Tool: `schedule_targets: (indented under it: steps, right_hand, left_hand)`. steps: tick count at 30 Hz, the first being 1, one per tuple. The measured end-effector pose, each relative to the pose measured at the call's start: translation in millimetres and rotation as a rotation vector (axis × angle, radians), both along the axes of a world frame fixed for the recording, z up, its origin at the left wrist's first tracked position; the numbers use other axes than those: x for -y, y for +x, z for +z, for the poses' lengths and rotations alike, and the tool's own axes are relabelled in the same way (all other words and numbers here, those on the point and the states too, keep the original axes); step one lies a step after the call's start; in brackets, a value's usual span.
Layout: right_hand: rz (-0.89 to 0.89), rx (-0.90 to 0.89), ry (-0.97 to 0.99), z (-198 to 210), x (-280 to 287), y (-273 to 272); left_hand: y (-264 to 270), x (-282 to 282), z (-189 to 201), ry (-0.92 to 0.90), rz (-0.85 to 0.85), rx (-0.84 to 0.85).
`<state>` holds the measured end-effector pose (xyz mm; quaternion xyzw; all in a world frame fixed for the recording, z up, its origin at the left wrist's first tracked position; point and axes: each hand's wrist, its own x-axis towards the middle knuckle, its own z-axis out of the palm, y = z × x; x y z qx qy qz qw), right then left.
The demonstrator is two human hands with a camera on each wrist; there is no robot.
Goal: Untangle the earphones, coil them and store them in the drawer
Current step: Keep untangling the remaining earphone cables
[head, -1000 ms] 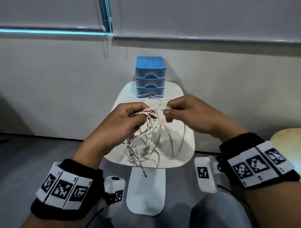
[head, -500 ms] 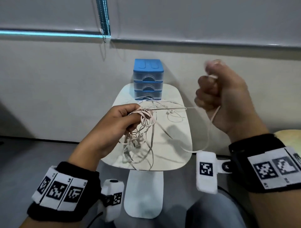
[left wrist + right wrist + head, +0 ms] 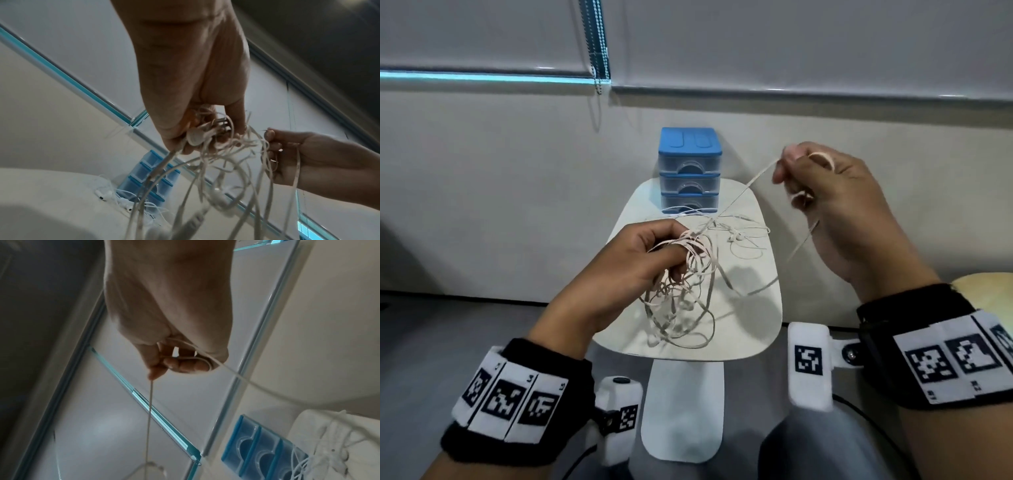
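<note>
1. a bunched tangle of flat cream earphones is gripped in the curled fingers of the left hand, held above the white table; loops hang from the fist toward 6 o'clock.
2. a single strand is pinched and looped round the fingers of the right hand, which is raised toward 2 o'clock of the tangle; the strand is drawn taut between the two hands.
3. untangling is judged to be under way only (most of the cord is seen knotted at the left hand); coiling and storing are not yet done.
4. a second, thinner white pair of earphones lies loose on the table at 12 o'clock of the tangle, just in front of the blue drawer unit.
5. all three drawers are seen closed, so one is judged to need opening before anything is stored.
6. no brand or readable writing is found on the earphones or drawers; only black-and-white square markers are shown on the wristbands, with tiny characters too small to read.
</note>
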<state>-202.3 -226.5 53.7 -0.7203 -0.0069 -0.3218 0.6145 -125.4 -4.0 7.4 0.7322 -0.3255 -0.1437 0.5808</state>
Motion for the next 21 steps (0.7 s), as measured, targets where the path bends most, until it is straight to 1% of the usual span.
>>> schedule_targets:
  steps: [4, 7, 9, 10, 11, 12, 15, 18, 19, 21]
  right_hand:
    - [-0.182, 0.109, 0.105, 4.0, 10.3, 3.8]
    - [-0.289, 0.181, 0.296, 6.6, 17.5, 0.9]
    - [-0.325, 0.168, 0.391, 4.2, 22.8, -3.3]
    - [-0.347, 0.123, 0.388, 0.7, 24.0, -5.8]
    - [-0.374, 0.061, 0.35, -5.4, 26.5, -7.1]
    - [-0.403, -0.022, 0.269, -13.0, 28.2, -8.4]
    - [-0.466, -0.364, -0.11, -36.0, 30.0, -12.2]
    - [-0.47, -0.648, -0.401, -47.8, 21.4, -12.6]
    - [-0.465, -0.696, -0.475, -50.6, 17.3, -11.9]
    - [-0.435, -0.689, -0.568, -53.8, 7.8, -12.0]
  left_hand:
    - [3.9, -4.5, -1.1, -0.01, 0.029, -0.031]
    - [3.6, -6.4, 0.6, -0.01, 0.045, -0.055]
    - [4.8, -7.6, 1.2, -0.016, 0.069, -0.068]
    - [5.4, -8.1, 0.9, -0.022, 0.08, -0.075]
    - [6.1, -8.1, 0.4, -0.033, 0.087, -0.084]
    - [6.3, -8.2, -0.2, -0.048, 0.09, -0.095]
    - [5.1, -8.0, -1.1, -0.08, 0.081, -0.117]
    - [3.2, -6.1, -2.6, -0.096, 0.078, -0.128]
    - [2.9, -5.2, -3.6, -0.099, 0.079, -0.133]
    - [1.9, -2.6, -6.6, -0.099, 0.077, -0.14]
